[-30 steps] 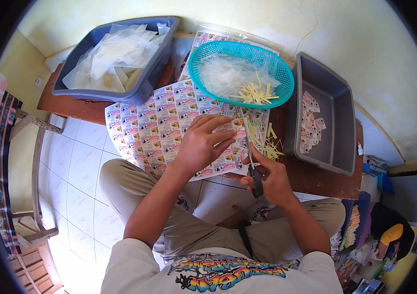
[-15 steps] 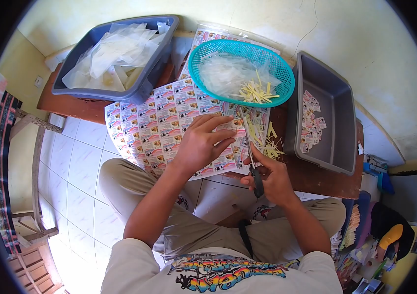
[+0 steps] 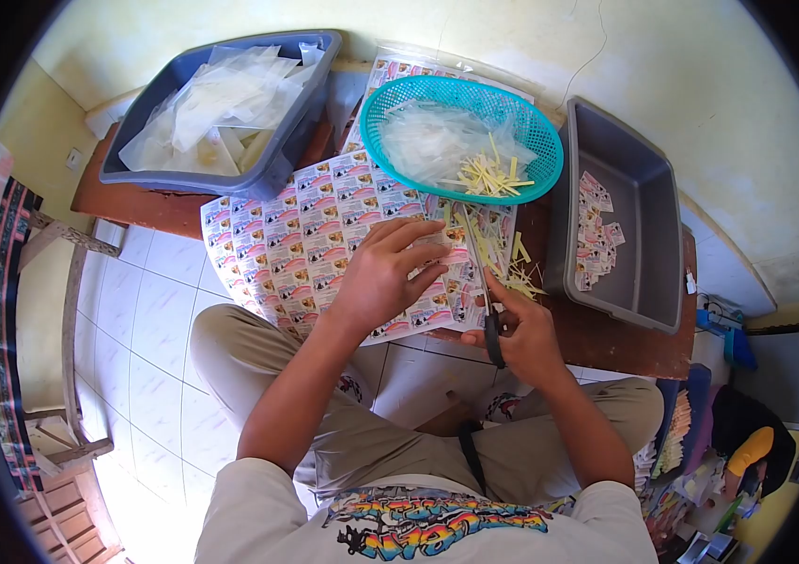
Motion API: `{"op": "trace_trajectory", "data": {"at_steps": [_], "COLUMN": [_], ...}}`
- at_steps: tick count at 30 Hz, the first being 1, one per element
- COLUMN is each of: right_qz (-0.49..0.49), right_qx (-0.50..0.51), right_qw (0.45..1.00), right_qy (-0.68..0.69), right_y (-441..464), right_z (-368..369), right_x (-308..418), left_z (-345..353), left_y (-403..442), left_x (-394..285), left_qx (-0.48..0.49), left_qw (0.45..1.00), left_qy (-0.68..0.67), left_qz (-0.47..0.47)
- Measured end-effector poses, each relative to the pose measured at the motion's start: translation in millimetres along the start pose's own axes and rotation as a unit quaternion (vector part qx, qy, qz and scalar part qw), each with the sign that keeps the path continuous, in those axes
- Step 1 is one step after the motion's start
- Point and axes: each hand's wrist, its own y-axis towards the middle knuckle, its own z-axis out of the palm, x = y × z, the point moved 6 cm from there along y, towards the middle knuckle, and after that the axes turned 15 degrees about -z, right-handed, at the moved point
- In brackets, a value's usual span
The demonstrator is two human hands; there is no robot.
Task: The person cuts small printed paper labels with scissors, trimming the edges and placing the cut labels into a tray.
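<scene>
A sheet printed with rows of small labels (image 3: 277, 235) lies across the bench. Over its right part is my left hand (image 3: 385, 273), its fingers spread and their tips touching the paper near the right edge. My right hand (image 3: 526, 338) is closed around the black handles of a pair of scissors (image 3: 494, 336). Their blades point away from me, along the sheet's right edge and just right of my left fingertips. Thin yellow paper strips (image 3: 515, 268) lie scattered beside the blades. Whether the blades have paper between them I cannot make out.
Beyond the sheet stands a turquoise basket (image 3: 390, 174) with clear plastic and yellow strips. A grey-blue tub (image 3: 272, 179) of plastic bags is at left. At right, a grey tub (image 3: 639, 254) holds cut labels (image 3: 597, 235). Another person (image 3: 756, 442) is at lower right.
My right hand has shifted slightly right, and the scissors have turned a little, with their handles more upright. My left hand stays almost where it was.
</scene>
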Motion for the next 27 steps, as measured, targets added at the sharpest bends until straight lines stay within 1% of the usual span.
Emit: {"op": "trace_trajectory", "data": {"at_steps": [1, 2, 4, 5, 7, 8, 10, 11, 13, 23, 27], "right_qz": [-0.011, -0.011, -0.044, -0.044, -0.083, -0.082, -0.038, -0.037, -0.001, 0.024, 0.025], "right_qx": [-0.007, -0.008, 0.000, 0.000, -0.032, -0.033, 0.000, -0.002, 0.035, 0.097, 0.115], "right_qw": [0.999, 0.999, 0.983, 0.983, 0.971, 0.971, 0.961, 0.962, 0.952, 0.930, 0.908], "right_qy": [-0.039, -0.039, -0.179, -0.179, -0.223, -0.223, -0.273, -0.272, -0.303, -0.354, -0.402], "right_y": [0.6, 1.0, 1.8, 1.3, -0.3, -1.3, -2.0, -1.3, 1.8, 10.6, 15.5], "right_z": [-2.0, -2.5, -5.8, -5.2, -6.8, -7.3, -7.0, -7.2, -4.5, 8.7, 15.1], "right_x": [0.8, 1.4, 8.2, 5.1, -1.0, -4.4, -13.8, -13.4, -16.3, -18.2, -17.4], "left_z": [0.4, 0.4, 0.7, 0.5, -0.1, 0.1, 0.6, 0.5, 0.4, -2.1, -3.9], "left_y": [-0.1, 0.0, 0.1, -0.1, 0.2, 0.2, 0.4, 0.6, 1.4, -4.3, -3.7], "left_x": [0.6, 0.8, 1.2, 0.6, 0.6, 0.2, -0.5, -1.1, -3.4, -17.0, -27.0], "left_qx": [0.000, 0.001, 0.008, 0.008, 0.009, 0.010, 0.013, 0.015, 0.020, 0.030, 0.039], "left_qw": [1.000, 1.000, 1.000, 1.000, 1.000, 1.000, 1.000, 1.000, 1.000, 0.999, 0.999], "left_qy": [0.000, 0.000, -0.007, -0.007, -0.016, -0.017, -0.010, -0.010, -0.006, 0.002, -0.015], "left_qz": [-0.003, -0.002, -0.005, -0.004, -0.020, -0.018, -0.012, -0.011, -0.003, 0.024, 0.029]}}
